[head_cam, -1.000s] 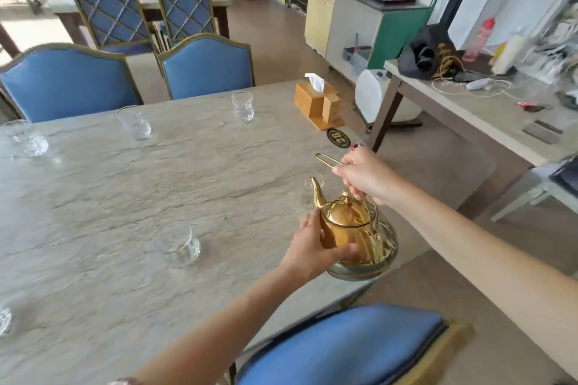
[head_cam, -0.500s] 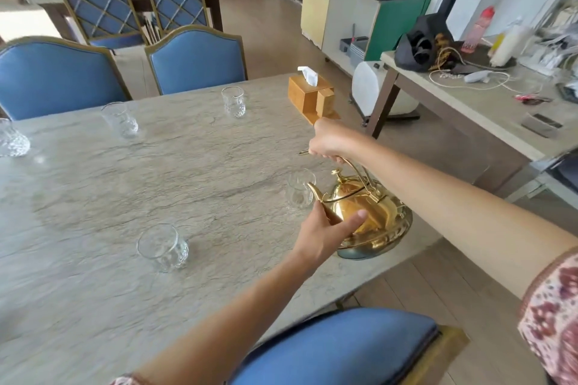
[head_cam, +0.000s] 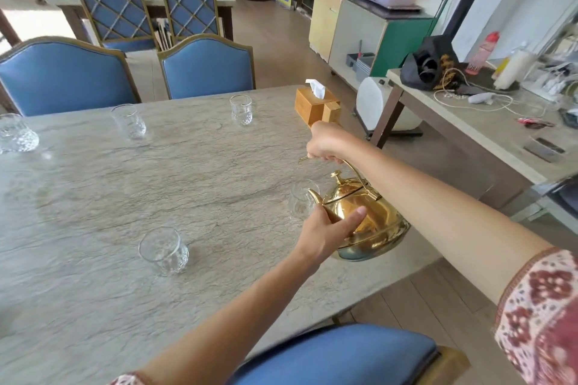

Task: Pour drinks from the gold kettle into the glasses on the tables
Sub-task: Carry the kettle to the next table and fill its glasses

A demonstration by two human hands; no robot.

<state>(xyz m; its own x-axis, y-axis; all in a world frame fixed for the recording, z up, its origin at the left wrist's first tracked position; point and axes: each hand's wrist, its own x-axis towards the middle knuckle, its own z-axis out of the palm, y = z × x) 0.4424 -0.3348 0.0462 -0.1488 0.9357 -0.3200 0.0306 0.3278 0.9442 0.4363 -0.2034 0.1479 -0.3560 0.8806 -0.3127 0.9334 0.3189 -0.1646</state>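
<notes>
The right hand (head_cam: pixel 327 142) is clenched around the top of the gold kettle's arched handle (head_cam: pixel 352 169), and the fingers of the left hand (head_cam: pixel 328 228) are spread and pressed flat on the side of the gold kettle (head_cam: pixel 369 222), grasping nothing, only supporting the belly. A second ago the kettle stood almost upright over the table edge; half a second ago it was already leaning, and now it is tilted further, with the spout (head_cam: pixel 314 195) brought to the rim of the small glass (head_cam: pixel 300 200) just beside it. I cannot see a stream of liquid, and the glass is partly hidden and blurred, so I think the pour is only starting. Taking the kettle as the landmark: a second glass (head_cam: pixel 164 250) stands to its left and nearer to the person, three more glasses (head_cam: pixel 240 109) (head_cam: pixel 128 120) (head_cam: pixel 15 134) wait far behind it along the opposite edge of the marble table (head_cam: pixel 125 191), and the wooden tissue box (head_cam: pixel 316 103) is behind it, near the right hand. All of these four look empty, so most of the task remains.
</notes>
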